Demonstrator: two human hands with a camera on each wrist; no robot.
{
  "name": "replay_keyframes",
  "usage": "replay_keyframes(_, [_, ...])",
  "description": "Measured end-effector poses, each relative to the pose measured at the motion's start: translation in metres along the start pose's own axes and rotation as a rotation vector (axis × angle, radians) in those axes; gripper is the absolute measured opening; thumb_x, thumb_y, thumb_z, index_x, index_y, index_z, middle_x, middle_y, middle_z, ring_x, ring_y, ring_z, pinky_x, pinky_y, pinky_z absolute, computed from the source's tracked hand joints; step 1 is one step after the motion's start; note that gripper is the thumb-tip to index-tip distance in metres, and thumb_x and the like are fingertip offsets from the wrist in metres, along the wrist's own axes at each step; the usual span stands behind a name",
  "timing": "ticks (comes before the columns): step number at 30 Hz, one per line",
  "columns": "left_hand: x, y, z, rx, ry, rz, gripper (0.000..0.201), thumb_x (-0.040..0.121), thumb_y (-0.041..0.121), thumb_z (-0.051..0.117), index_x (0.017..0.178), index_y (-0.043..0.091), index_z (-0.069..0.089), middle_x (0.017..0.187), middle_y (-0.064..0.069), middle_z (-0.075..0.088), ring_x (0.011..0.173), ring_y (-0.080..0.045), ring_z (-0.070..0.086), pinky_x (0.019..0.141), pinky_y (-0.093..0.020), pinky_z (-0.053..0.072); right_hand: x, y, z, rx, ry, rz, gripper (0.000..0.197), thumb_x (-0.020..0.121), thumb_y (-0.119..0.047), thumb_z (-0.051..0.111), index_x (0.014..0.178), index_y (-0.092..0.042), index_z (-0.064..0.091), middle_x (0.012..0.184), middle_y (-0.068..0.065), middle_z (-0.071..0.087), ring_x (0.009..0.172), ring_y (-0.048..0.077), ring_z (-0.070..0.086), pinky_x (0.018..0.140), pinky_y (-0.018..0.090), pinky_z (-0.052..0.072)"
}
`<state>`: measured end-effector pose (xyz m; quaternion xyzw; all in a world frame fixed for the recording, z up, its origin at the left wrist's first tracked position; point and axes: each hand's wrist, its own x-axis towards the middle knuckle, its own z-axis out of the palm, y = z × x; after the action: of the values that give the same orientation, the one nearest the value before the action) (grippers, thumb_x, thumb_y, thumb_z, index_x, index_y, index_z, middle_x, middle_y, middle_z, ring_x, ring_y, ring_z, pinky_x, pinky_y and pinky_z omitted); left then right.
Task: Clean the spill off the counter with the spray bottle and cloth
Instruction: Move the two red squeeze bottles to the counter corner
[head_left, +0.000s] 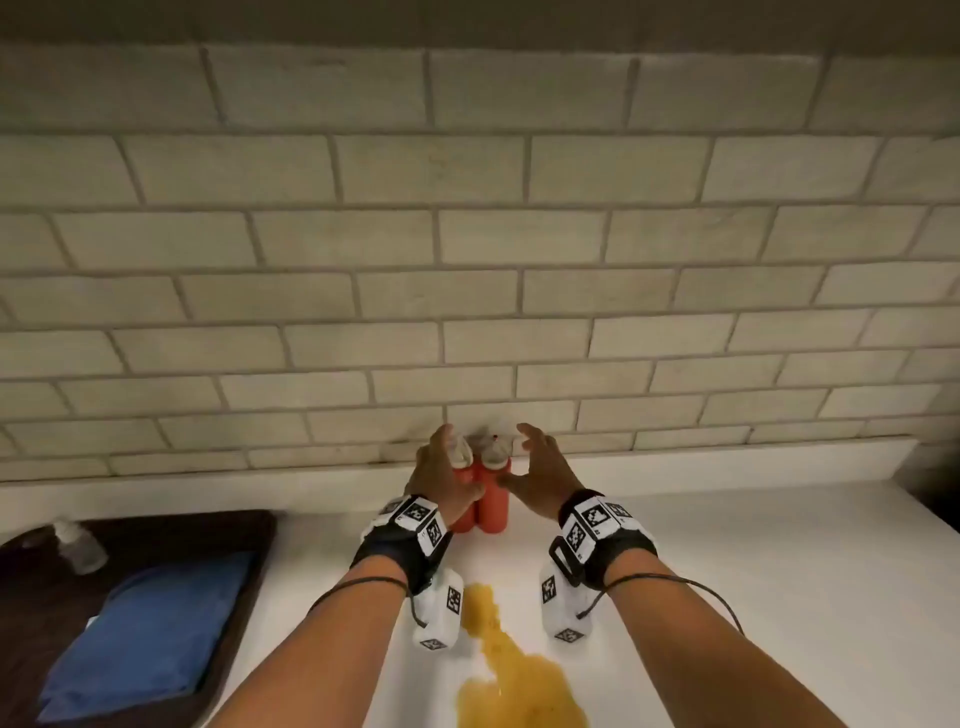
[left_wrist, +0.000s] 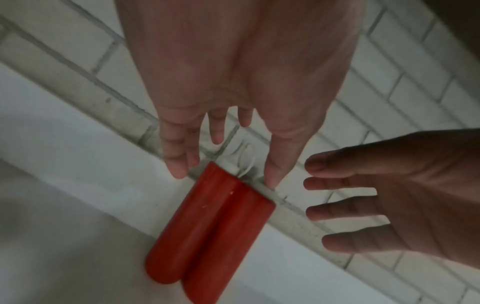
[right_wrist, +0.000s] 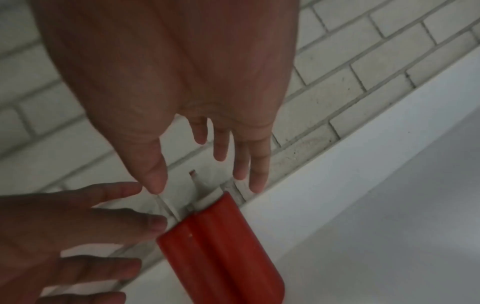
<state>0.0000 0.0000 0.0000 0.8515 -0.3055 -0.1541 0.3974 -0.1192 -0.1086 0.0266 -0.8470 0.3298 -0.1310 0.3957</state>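
An orange-yellow spill (head_left: 514, 675) lies on the white counter (head_left: 753, 597) between my forearms. A folded blue cloth (head_left: 156, 634) and a small clear spray bottle (head_left: 80, 545) lying on its side rest on a dark mat (head_left: 223, 530) at the left. Both hands are far from them, at the back wall. My left hand (head_left: 447, 465) and right hand (head_left: 527, 460) flank two red bottles (head_left: 491, 506) with pale caps. In the left wrist view the left hand (left_wrist: 226, 174) hovers over the red bottles (left_wrist: 207, 236) with straight fingers. The right hand (right_wrist: 207, 185) does the same, gripping nothing.
A pale brick-tile backsplash (head_left: 467, 286) rises right behind the red bottles (right_wrist: 221, 257). White counter stretches to the right of the spill. The dark mat takes up the left front of the counter.
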Motion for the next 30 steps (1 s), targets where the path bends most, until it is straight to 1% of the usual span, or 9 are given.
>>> replay_keyframes(4, [0.022, -0.008, 0.005, 0.059, -0.060, -0.010, 0.091, 0.070, 0.024, 0.078, 0.145, 0.027, 0.027, 0.138, -0.009, 0.050, 0.123, -0.034, 0.054, 0.103, -0.046, 0.045, 0.023, -0.008, 0.009, -0.122, -0.107, 0.021, 0.073, 0.085, -0.026, 0.066, 0.147, -0.017, 0.029, 0.148, 0.017, 0.031, 0.136, 0.036, 0.031, 0.112, 0.047, 0.031])
replay_keyframes(6, [0.028, -0.011, 0.011, 0.083, -0.072, -0.014, 0.080, 0.069, 0.031, 0.076, 0.137, 0.030, 0.035, 0.129, -0.006, 0.053, 0.116, -0.033, 0.059, 0.100, -0.046, 0.048, 0.030, -0.012, 0.023, -0.223, -0.123, 0.011, 0.064, 0.079, -0.037, 0.065, 0.138, -0.027, 0.042, 0.139, 0.013, 0.042, 0.128, 0.035, 0.040, 0.107, 0.043, 0.037])
replay_keyframes(8, [0.030, -0.011, 0.013, 0.103, -0.063, -0.030, 0.074, 0.073, 0.035, 0.075, 0.136, 0.030, 0.037, 0.124, -0.006, 0.050, 0.108, -0.034, 0.062, 0.094, -0.045, 0.051, 0.058, 0.016, 0.045, -0.202, -0.114, 0.059, 0.072, 0.066, -0.054, 0.062, 0.132, -0.030, 0.044, 0.130, 0.004, 0.051, 0.122, 0.029, 0.048, 0.102, 0.037, 0.041])
replay_keyframes(10, [0.031, -0.014, 0.016, 0.103, -0.029, -0.034, 0.067, 0.078, 0.038, 0.073, 0.134, 0.029, 0.038, 0.123, -0.006, 0.051, 0.106, -0.034, 0.062, 0.086, -0.040, 0.050, 0.069, 0.035, 0.057, -0.126, -0.087, 0.097, 0.071, 0.071, -0.046, 0.063, 0.135, -0.024, 0.040, 0.130, 0.003, 0.051, 0.120, 0.026, 0.051, 0.101, 0.038, 0.043])
replay_keyframes(12, [0.031, -0.017, 0.018, 0.094, -0.007, -0.016, 0.059, 0.081, 0.038, 0.071, 0.129, 0.027, 0.040, 0.122, -0.006, 0.057, 0.106, -0.034, 0.063, 0.082, -0.037, 0.045, 0.046, 0.015, 0.049, -0.031, -0.013, 0.108, 0.061, 0.081, -0.031, 0.062, 0.135, -0.021, 0.036, 0.129, 0.006, 0.052, 0.115, 0.029, 0.055, 0.099, 0.041, 0.045])
replay_keyframes(17, [0.021, -0.022, 0.016, 0.102, 0.017, 0.020, 0.042, 0.086, 0.039, 0.064, 0.121, 0.032, 0.042, 0.109, -0.005, 0.071, 0.095, -0.034, 0.068, 0.079, -0.036, 0.050, 0.028, 0.019, 0.051, 0.031, 0.055, 0.096, 0.047, 0.085, -0.032, 0.058, 0.125, -0.025, 0.035, 0.119, 0.008, 0.064, 0.104, 0.031, 0.063, 0.090, 0.045, 0.050])
replay_keyframes(22, [0.003, -0.022, -0.004, 0.047, 0.007, 0.097, 0.052, 0.085, 0.027, 0.065, 0.131, 0.035, 0.041, 0.114, -0.003, 0.068, 0.102, -0.031, 0.066, 0.085, -0.037, 0.051, 0.006, 0.028, 0.034, 0.071, 0.123, 0.011, 0.043, 0.083, -0.027, 0.061, 0.120, -0.029, 0.038, 0.112, 0.003, 0.064, 0.101, 0.027, 0.061, 0.085, 0.041, 0.051])
replay_keyframes(25, [-0.011, -0.016, -0.019, -0.064, 0.015, 0.178, 0.061, 0.083, 0.023, 0.072, 0.134, 0.033, 0.041, 0.114, 0.003, 0.065, 0.107, -0.024, 0.065, 0.090, -0.035, 0.051, -0.014, 0.038, 0.012, 0.122, 0.177, -0.038, 0.049, 0.080, -0.020, 0.064, 0.119, -0.033, 0.038, 0.116, -0.001, 0.060, 0.106, 0.020, 0.059, 0.089, 0.038, 0.050])
replay_keyframes(30, [-0.044, 0.018, -0.026, -0.116, -0.031, 0.282, 0.065, 0.082, 0.031, 0.075, 0.130, 0.049, 0.036, 0.119, 0.006, 0.066, 0.106, -0.017, 0.064, 0.092, -0.042, 0.053, -0.053, 0.055, -0.040, 0.207, 0.265, -0.107, 0.056, 0.082, -0.014, 0.067, 0.125, -0.037, 0.039, 0.116, -0.010, 0.059, 0.108, 0.010, 0.058, 0.091, 0.026, 0.048])
